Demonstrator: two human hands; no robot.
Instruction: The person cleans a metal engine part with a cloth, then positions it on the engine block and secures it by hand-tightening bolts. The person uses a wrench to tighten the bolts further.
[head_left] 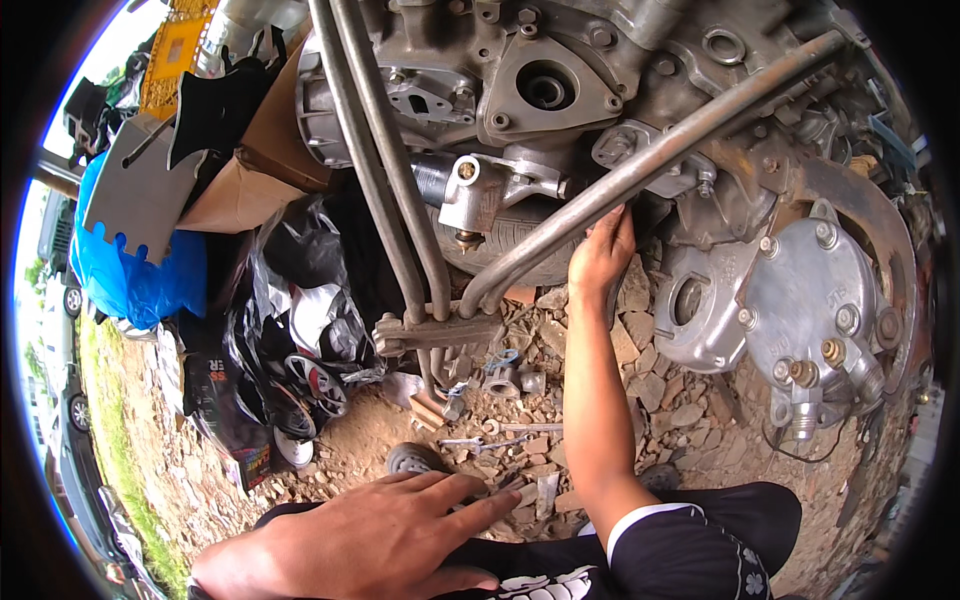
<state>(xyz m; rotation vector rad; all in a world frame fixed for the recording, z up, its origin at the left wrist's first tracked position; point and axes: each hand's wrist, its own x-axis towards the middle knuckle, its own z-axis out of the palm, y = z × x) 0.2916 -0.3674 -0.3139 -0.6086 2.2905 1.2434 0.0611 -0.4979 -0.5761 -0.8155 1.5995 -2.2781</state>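
Note:
A grey metal engine (545, 90) hangs in a rusty tube frame (640, 165) above rubble. My right hand (598, 258) reaches up from the lower right. Its fingers are stretched into the dark gap under the slanted tube, against the engine's underside, and I see nothing held in it. My left hand (370, 540) lies flat at the bottom of the picture, fingers straight and pointing right, over my dark-clothed knee. It holds nothing. A pair of wrenches (490, 441) lies on the stones between both hands.
A silver engine cover (805, 290) with bolts sits to the right. Small metal fittings (510, 380) lie under the frame bracket (440, 330). A black plastic bag (300, 330), a blue bag (130, 270) and cardboard (250, 170) are piled at the left. The ground is broken stone (680, 410).

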